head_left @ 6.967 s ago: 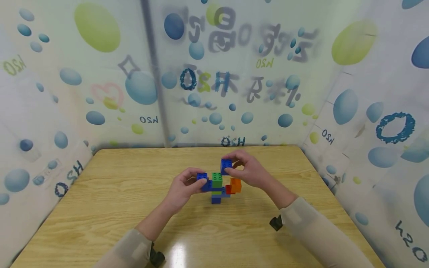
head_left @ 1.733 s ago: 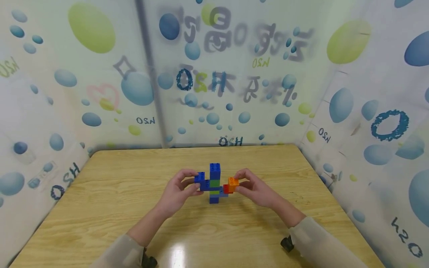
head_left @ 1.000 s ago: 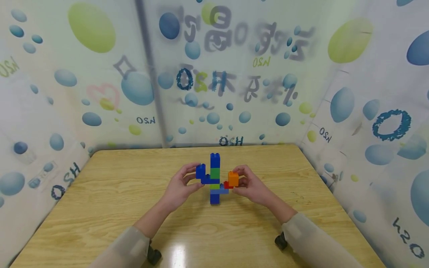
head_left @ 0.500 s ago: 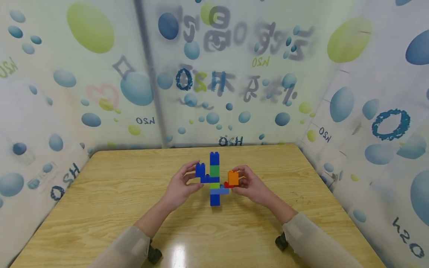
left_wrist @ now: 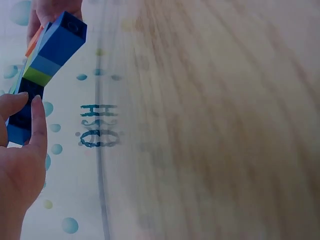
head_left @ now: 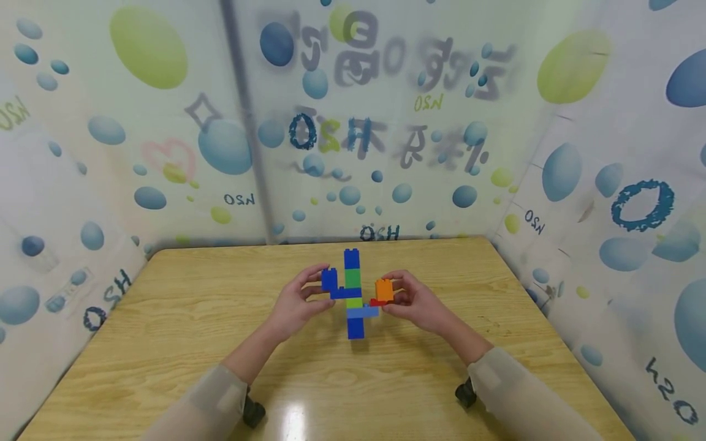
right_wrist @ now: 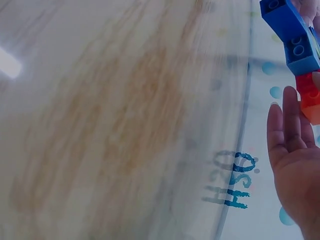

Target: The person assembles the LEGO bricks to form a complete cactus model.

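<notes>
A figure of toy building blocks is held up between both hands in the head view. Its column has a blue block (head_left: 352, 258) on top, then a green block (head_left: 352, 278), a flat blue piece, a lime block (head_left: 354, 302), a light blue piece (head_left: 362, 312) and a blue block (head_left: 355, 329) at the bottom. My left hand (head_left: 291, 306) pinches the left arm by its upright blue block (head_left: 329, 280). My right hand (head_left: 417, 302) grips the orange block (head_left: 384, 290) above a red piece (head_left: 377, 302) on the right arm. Hollow undersides show in both wrist views.
Beneath the hands spreads a wooden table (head_left: 193, 318), with a glare spot near its front. A patterned curtain (head_left: 353, 202) stands right behind its back edge and along both sides. Each sleeve cuff carries a small black device (head_left: 466, 393).
Seven seconds ago the right hand held a blue block beside the green one; that block now tops the column and the right hand holds the orange block. Lately the figure has tipped, its front facing me more.
</notes>
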Demonstrator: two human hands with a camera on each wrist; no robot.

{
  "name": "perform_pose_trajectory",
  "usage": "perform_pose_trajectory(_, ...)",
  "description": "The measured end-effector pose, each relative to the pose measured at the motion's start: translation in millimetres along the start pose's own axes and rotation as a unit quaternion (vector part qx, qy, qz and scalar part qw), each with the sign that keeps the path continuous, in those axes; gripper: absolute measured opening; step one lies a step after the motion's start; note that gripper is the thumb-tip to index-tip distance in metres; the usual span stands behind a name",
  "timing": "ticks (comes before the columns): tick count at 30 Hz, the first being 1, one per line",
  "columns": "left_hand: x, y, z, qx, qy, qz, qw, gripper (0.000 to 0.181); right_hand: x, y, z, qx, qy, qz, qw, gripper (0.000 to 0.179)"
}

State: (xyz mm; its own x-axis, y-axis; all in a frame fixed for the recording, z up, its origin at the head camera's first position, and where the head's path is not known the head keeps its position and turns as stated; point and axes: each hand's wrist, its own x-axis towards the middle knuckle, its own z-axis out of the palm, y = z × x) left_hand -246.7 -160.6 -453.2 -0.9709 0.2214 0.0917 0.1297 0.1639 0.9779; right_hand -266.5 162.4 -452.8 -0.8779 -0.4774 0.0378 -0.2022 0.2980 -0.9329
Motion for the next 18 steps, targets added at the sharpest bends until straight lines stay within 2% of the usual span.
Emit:
perform_pose_trajectory(9,13.1,2.2,-2.9,0.014,-0.009,-0.001,0.9999,0.076,7.7,1.3,-6.5,-0.022,0.013,0.011,0.9996,0.057)
perform_pose_trajectory(18,25.9,0.3,-4.1,0.085,-0.002,0.011,0.9963,0.074,19.9,9.7,-13.6,-0.041,0.016,0.023,0.9988,0.054)
